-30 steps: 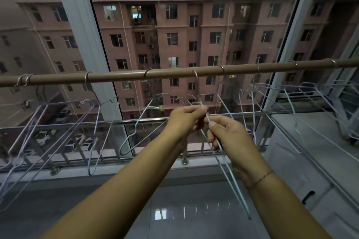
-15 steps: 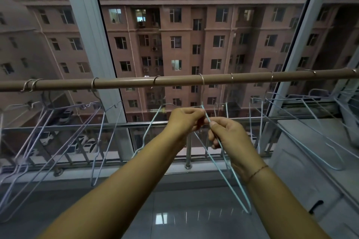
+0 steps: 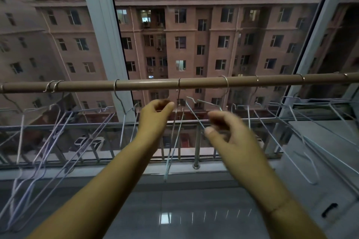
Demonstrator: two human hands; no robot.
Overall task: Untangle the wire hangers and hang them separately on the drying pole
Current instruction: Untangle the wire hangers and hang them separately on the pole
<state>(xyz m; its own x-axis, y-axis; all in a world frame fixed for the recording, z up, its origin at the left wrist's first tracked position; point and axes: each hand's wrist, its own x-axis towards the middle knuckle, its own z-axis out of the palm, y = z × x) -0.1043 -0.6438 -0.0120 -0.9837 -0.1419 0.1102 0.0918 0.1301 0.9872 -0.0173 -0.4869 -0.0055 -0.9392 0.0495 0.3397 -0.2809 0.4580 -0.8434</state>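
Left hand (image 3: 155,116) curled beside the hooked hanger (image 3: 171,149) under the drying pole (image 3: 272,81). Right hand (image 3: 227,134) blurred, thumb at a second hanger (image 3: 195,114). Both grips indeterminate. Advise parting them slowly, hooks seated.

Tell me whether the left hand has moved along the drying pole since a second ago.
Yes. The left hand moved left along the drying pole: it was under one hanger hook, now it is by the next hook left.

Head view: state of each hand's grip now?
Left hand: curled beside the hung hanger; hold cannot be told.
Right hand: blurred, pinching a hanger wire.
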